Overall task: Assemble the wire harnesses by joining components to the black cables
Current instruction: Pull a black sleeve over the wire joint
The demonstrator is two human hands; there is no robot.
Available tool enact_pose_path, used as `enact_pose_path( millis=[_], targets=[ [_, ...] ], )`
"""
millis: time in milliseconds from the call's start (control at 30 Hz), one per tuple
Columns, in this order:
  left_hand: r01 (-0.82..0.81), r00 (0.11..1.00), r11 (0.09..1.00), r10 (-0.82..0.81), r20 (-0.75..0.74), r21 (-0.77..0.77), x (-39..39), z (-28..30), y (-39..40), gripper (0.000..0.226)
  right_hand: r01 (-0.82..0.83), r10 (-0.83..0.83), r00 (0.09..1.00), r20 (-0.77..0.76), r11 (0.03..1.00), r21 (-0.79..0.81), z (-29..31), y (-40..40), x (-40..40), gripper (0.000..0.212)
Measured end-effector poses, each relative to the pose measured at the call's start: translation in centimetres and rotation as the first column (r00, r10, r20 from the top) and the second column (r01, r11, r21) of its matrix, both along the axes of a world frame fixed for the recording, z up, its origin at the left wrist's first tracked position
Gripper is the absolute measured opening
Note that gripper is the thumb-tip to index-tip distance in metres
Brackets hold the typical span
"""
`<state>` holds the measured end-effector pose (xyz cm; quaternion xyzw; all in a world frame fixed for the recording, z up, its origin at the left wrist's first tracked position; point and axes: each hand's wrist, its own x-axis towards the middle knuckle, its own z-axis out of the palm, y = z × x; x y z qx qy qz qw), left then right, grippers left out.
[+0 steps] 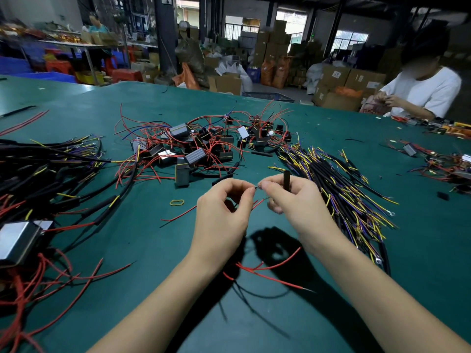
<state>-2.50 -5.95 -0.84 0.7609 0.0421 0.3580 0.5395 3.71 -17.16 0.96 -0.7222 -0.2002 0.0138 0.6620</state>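
Two hands meet fingertip to fingertip; my left hand point(224, 200) pinches a red wire point(258, 203) end, my right hand point(290, 193) pinches its mate and clamps a black sleeve point(286, 181) upright — parked, I judge, for sliding over the joint; black cables point(339, 184) lie just right.

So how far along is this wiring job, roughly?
Done, it seems: a heap on the left where black cables already carry boxes with red wires. In hand: the left hand and right hand pinch thin wire ends together, the right also holding a black sleeve. Left: the pile of loose boxes and the bundle of bare cables, so plenty remains.
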Motion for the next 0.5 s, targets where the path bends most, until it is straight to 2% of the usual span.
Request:
enact_pose_path(
  millis=[67,100,133,167,200,267,300,367,500],
  targets=[
    [0.001,1.0,1.0,-0.001,0.021,0.02,-0.2,0.1,-0.1,0.014,-0.082,0.112,0.965,-0.236,0.988,0.135,0.1,0.0,0.2,0.018],
    [0.0,1.0,0.999,-0.001,0.027,0.037,-0.2,0.0,-0.2,0.013,-0.105,0.179,0.917,-0.356,0.97,0.217,0.2,0.0,0.3,0.017],
    [-0.001,1.0,0.999,0.0,0.027,0.05,-0.3,0.0,-0.2,0.013,-0.115,0.225,0.873,-0.433,0.957,0.264,0.2,-0.1,0.3,0.017],
    [-0.002,1.0,0.999,0.001,0.02,0.053,-0.3,0.0,-0.1,0.013,-0.121,0.231,0.868,-0.441,0.957,0.263,0.2,-0.2,0.4,0.017],
    [-0.002,1.0,0.999,0.001,0.006,0.047,-0.3,-0.1,-0.1,0.013,-0.125,0.191,0.912,-0.363,0.972,0.197,0.0,-0.4,0.4,0.015],
    [0.003,1.0,1.0,-0.003,-0.024,0.01,-0.1,-0.1,0.1,0.015,-0.101,0.1,0.995,-0.012,0.995,-0.009,0.0,-0.8,0.1,0.01],
    [0.006,0.999,1.0,-0.007,-0.034,-0.011,-0.1,-0.1,0.2,0.015,-0.077,0.092,0.981,0.172,0.992,-0.095,0.1,-1.0,0.1,0.012],
    [0.011,0.999,0.999,-0.012,-0.04,-0.037,0.0,-0.1,0.3,0.015,-0.038,0.124,0.908,0.401,0.976,-0.216,0.1,-1.3,0.2,0.016],
    [0.033,0.999,0.998,-0.035,-0.042,-0.047,-0.1,-0.1,0.2,0.017,0.092,0.143,0.795,0.589,0.932,-0.35,0.0,-1.8,0.7,0.011]
  ],
)
